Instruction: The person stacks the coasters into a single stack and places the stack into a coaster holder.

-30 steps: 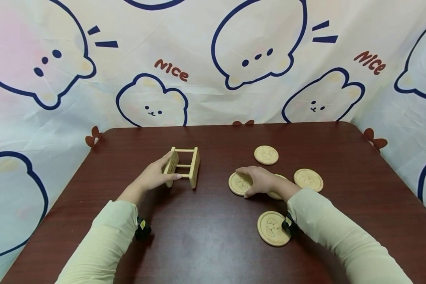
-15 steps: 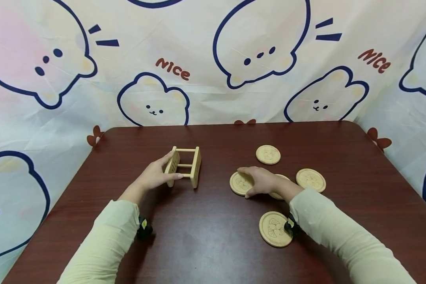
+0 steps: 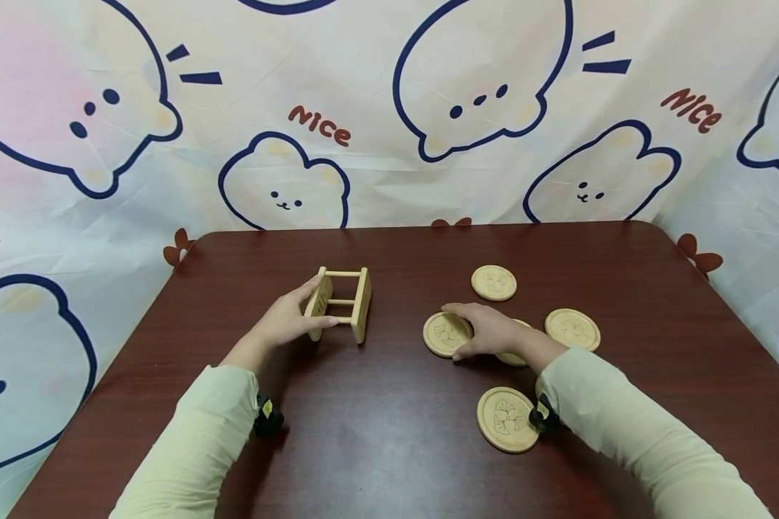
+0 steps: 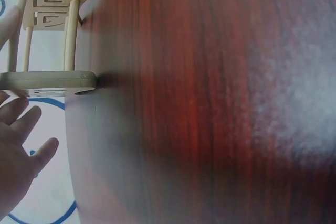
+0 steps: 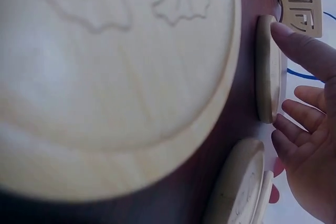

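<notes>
A small wooden coaster rack (image 3: 341, 303) stands at the left centre of the table, its two carved side panels joined by rods. My left hand (image 3: 287, 317) grips its left panel, thumb across the near rod; the left wrist view shows some fingers spread outside the panel. Right of the rack lies a round wooden coaster (image 3: 446, 334) with engraved leaves, flat on the table. My right hand (image 3: 491, 330) holds this coaster by its edges, thumb on the near side and forefinger on the far side. A second coaster (image 3: 513, 358) is partly hidden under that hand.
More coasters lie around the right hand: one at the back (image 3: 494, 282), one to the right (image 3: 573, 329), and a nearer coaster (image 3: 506, 420) beside the right wrist strap. The dark brown table (image 3: 376, 440) ends at a printed cloth backdrop (image 3: 363, 94).
The whole scene shifts slightly right in the head view. My right hand draws back a little to the right, uncovering more of the coaster. My left hand and the rack keep their places.
</notes>
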Available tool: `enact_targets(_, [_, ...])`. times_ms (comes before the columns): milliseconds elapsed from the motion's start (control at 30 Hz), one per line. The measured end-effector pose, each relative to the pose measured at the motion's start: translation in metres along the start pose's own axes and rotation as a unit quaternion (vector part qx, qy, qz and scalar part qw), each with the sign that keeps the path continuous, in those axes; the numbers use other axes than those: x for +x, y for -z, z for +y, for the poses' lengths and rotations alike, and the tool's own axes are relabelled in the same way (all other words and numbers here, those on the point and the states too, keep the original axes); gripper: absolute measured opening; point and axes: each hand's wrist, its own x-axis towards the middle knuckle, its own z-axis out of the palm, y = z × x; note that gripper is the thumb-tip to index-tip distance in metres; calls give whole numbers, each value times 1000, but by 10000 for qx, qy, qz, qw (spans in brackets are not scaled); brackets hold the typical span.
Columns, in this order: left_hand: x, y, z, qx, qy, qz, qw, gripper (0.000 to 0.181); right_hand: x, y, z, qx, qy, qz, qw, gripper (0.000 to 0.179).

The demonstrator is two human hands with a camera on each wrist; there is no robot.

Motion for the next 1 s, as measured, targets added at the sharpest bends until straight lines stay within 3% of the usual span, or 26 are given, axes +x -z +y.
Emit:
enact_targets(500, [1,1,2,-34,-43,100,9999,93,-22,7,4,373,-407,146,9984,80])
enact_targets(1000, [-1,-1,0,-164,205,49,9996,97,-52,15,9,420,-671,593,9951,76])
